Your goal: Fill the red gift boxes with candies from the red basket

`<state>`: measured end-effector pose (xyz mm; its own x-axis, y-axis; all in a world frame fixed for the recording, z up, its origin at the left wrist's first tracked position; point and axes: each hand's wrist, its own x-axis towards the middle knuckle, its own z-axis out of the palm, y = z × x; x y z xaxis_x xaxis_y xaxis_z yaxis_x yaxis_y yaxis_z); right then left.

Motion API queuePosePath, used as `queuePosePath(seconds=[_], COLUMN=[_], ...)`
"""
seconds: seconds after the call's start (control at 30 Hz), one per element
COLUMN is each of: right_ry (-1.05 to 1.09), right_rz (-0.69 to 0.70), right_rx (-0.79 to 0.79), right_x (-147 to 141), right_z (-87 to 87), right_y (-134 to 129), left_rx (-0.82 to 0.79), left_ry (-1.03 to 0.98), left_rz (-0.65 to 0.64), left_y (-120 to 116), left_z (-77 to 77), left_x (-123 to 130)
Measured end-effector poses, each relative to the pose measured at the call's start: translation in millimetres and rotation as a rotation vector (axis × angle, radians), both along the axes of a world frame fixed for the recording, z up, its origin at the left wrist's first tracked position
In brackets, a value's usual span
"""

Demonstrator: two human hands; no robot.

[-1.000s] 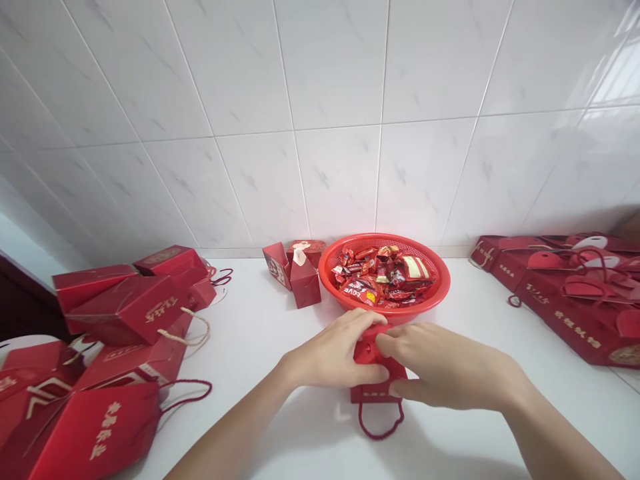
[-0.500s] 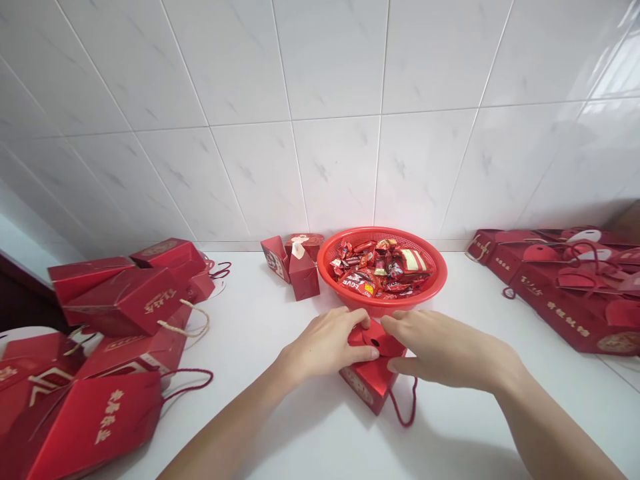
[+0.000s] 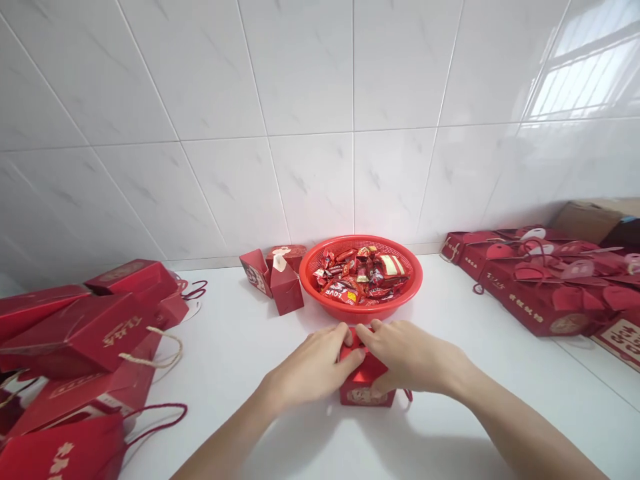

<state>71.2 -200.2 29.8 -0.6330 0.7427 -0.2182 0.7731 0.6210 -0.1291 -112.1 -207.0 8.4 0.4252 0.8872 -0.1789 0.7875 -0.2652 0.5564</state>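
A small red gift box (image 3: 369,393) with a gold print on its front stands on the white counter. My left hand (image 3: 317,363) grips its top flaps from the left, thumb lying across the top. From the right, my right hand (image 3: 407,357) holds the same box, fingers on the top and thumb against the front side. Both hands partly cover the lid, so how the flaps sit is hidden. Part of a dark red cord sticks out at the box's right. Just behind stands a red plastic basket (image 3: 415,293) full of wrapped sweets (image 3: 350,277).
Several red boxes with cord handles (image 3: 125,333) lie piled on the left. Small open boxes (image 3: 287,290) stand left of the basket. Rows of red boxes (image 3: 530,290) fill the right side, near a cardboard box (image 3: 583,223). A tiled wall (image 3: 310,180) closes the back.
The gift box has turned so that its printed side faces me. Both hands stay on its top. The view has shifted to the right.
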Motion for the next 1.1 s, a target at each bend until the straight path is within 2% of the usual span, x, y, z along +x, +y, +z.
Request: queuePosePath(seconds=[0.17, 0.23, 0.37, 0.43, 0.53, 0.6, 0.67, 0.8, 0.9, 1.0, 1.1], right_ry=[0.089, 0.135, 0.223, 0.288, 0.472, 0.590, 0.631, 0.545, 0.534, 0.619, 0.651], right_rz=[0.017, -0.025, -0.129, -0.179, -0.220, -0.254, -0.317, -0.408, -0.439, -0.505, -0.709], right_rx=[-0.100, -0.132, -0.117, -0.156, -0.323, -0.343, -0.209, 0.098, 0.246, 0.408, 0.645], right_x=[32, 46, 67, 72, 72, 68, 62, 51, 59, 96, 164], right_z=[1.4, -2.1, -16.5, -23.7, -34.4, -44.2, -57.0, -81.1, -86.9, -82.3, -78.8], right_y=[7, 8, 8, 6, 0, -9, -19, -41, -50, -60, -75], left_rx=[-0.104, -0.151, -0.112, -0.108, -0.094, -0.077, -0.051, -0.007, -0.046, -0.129, -0.145], left_ry=[-0.110, -0.137, -0.142, -0.149, -0.167, -0.193, -0.235, -0.330, -0.335, -0.266, -0.190], left_rz=[-0.069, -0.057, -0.029, -0.025, -0.006, 0.002, -0.015, -0.120, -0.238, -0.359, -0.420], left_y=[13, 14, 13, 11, 7, 3, -1, -8, -11, -13, -11], left_z=[-0.1, -2.5, -7.4, -9.8, -14.8, -19.1, -23.6, -30.4, -30.0, -23.1, -12.9], left_x=[-8, -6, -1, 1, 6, 13, 20, 29, 28, 22, 16])
